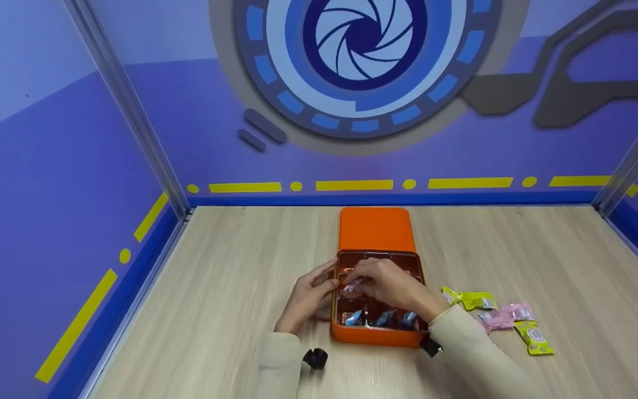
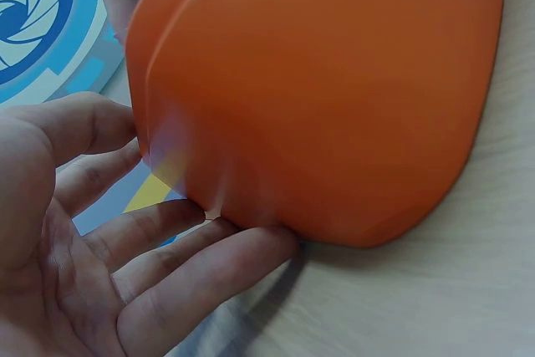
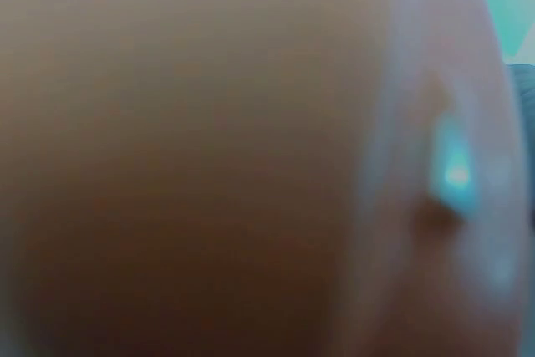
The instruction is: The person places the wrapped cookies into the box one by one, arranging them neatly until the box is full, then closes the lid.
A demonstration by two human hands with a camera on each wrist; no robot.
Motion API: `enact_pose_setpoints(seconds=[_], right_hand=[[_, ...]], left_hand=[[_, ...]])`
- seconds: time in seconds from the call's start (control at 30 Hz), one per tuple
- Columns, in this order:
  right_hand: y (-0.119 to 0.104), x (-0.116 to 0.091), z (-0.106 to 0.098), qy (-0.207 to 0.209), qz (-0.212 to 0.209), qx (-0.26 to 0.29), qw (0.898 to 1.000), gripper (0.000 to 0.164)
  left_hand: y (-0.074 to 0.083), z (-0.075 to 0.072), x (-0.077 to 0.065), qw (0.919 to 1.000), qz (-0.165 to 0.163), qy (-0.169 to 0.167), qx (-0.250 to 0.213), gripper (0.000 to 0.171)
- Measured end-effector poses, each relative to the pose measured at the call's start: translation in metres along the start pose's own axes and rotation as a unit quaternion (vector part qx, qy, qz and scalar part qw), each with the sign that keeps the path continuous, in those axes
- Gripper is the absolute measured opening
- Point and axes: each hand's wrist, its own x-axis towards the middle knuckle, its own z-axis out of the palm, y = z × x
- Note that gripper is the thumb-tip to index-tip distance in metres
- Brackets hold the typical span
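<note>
Pinching a wrapped candy (image 1: 352, 288) to its left, the right hand (image 1: 390, 281) hangs over the orange box (image 1: 374, 336); the left hand (image 1: 307, 299), fingers extended, touches its left wall.

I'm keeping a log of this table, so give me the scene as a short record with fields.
box: orange, open, divided into compartments
lid: orange, behind the box
front row: three blue candies
left hand: rests against the box's left side
right hand: over the box, appears to pinch a pale candy
table, right of box: three yellow candies and two pink candies visible
</note>
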Motion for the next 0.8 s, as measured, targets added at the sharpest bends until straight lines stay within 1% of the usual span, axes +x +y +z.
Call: enact_pose_setpoints(seconds=[0.17,0.27,0.37,0.57,0.8], right_hand=[[0.0037,-0.0002,0.0010,-0.001,0.022,0.031,0.999,0.019],[0.0056,-0.0004,0.0016,-0.005,0.039,0.053,0.998,0.017],[0.0067,-0.0006,0.0017,-0.004,0.050,0.060,0.997,0.016],[0.0078,-0.0010,0.0015,0.007,0.045,0.054,0.997,0.015],[0.0108,-0.0028,0.0022,0.012,0.045,0.056,0.997,0.015]], left_hand=[[-0.0005,-0.0001,0.0007,1.0000,0.002,0.003,0.007,0.052],[-0.0002,-0.0004,0.0004,0.9999,0.009,0.001,0.007,0.052],[-0.0003,-0.0009,0.0002,0.9999,0.012,-0.002,0.002,0.053],[-0.0023,-0.0016,0.0012,0.9999,-0.001,-0.005,-0.014,0.052],[-0.0011,-0.0007,0.0009,0.9998,-0.007,-0.002,-0.017,0.052]])
